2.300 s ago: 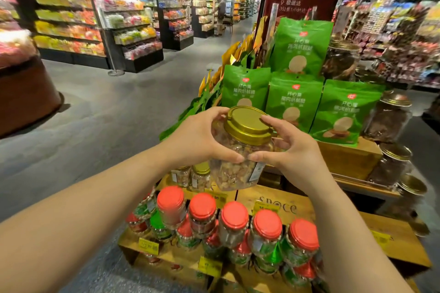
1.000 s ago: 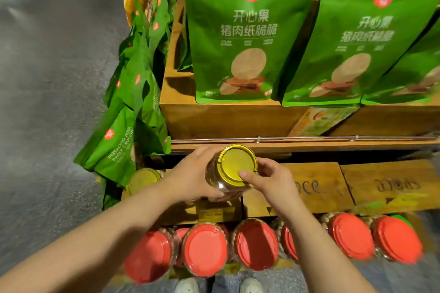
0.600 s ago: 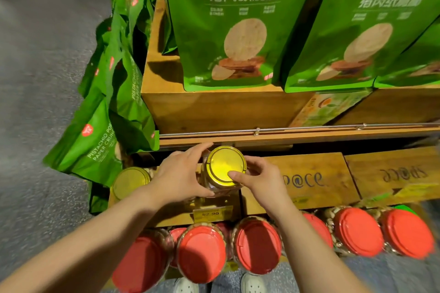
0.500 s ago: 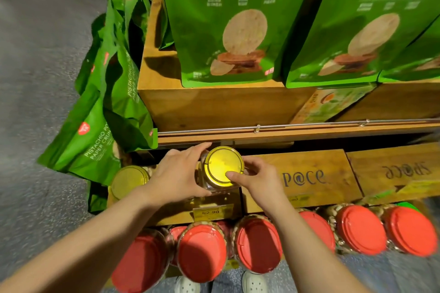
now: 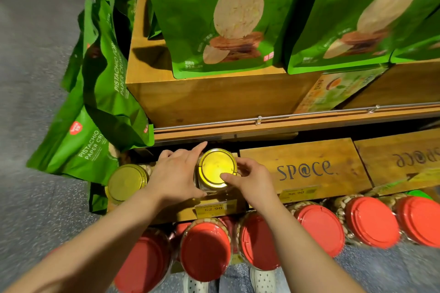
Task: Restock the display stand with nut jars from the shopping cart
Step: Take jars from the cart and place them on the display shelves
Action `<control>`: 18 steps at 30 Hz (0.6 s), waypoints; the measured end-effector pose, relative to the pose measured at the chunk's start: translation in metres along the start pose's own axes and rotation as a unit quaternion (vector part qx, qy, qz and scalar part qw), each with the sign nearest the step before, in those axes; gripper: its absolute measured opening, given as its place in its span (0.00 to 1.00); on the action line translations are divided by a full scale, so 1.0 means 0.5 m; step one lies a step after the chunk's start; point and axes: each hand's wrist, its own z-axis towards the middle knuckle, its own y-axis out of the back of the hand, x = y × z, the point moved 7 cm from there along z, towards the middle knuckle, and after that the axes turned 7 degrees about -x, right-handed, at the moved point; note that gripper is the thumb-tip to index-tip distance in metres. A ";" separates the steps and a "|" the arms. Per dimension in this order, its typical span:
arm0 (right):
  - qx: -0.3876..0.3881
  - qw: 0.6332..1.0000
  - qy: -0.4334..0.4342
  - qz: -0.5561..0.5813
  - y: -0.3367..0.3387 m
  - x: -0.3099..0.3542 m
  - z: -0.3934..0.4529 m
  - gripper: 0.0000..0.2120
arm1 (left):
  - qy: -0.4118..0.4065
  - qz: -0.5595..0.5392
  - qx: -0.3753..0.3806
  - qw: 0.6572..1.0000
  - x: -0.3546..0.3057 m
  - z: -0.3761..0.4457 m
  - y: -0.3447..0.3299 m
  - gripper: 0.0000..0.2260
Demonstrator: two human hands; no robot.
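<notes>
A clear nut jar with a gold lid [image 5: 215, 165] stands on the middle tier of the wooden display stand [image 5: 309, 169]. My left hand [image 5: 175, 173] wraps its left side, the index finger stretched behind it. My right hand [image 5: 250, 179] holds its right side, with the thumb lying on the lid. A second gold-lidded jar [image 5: 126, 182] stands just left of my left hand on the same tier.
A row of red-lidded jars [image 5: 206, 251] fills the tier below, close to my forearms. Green snack bags [image 5: 228, 19] stand on the wooden box above, and more hang at the left [image 5: 100, 102]. A metal rail [image 5: 259, 119] overhangs the jar tier. Grey floor lies left.
I lowered the gold-lidded jar from chest height onto the middle tier beside the other gold-lidded jar. Over the last half second both hands stayed on it, almost unmoved.
</notes>
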 end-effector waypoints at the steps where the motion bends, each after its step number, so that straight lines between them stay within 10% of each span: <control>1: 0.001 1.000 0.000 -0.001 -0.003 -0.005 0.001 0.27 | 0.001 0.004 0.002 1.000 0.000 0.000 -0.005 0.57; 18: 0.001 1.000 0.001 -0.024 -0.020 -0.018 0.004 0.28 | 0.034 0.057 0.019 0.998 0.004 0.012 -0.031 0.57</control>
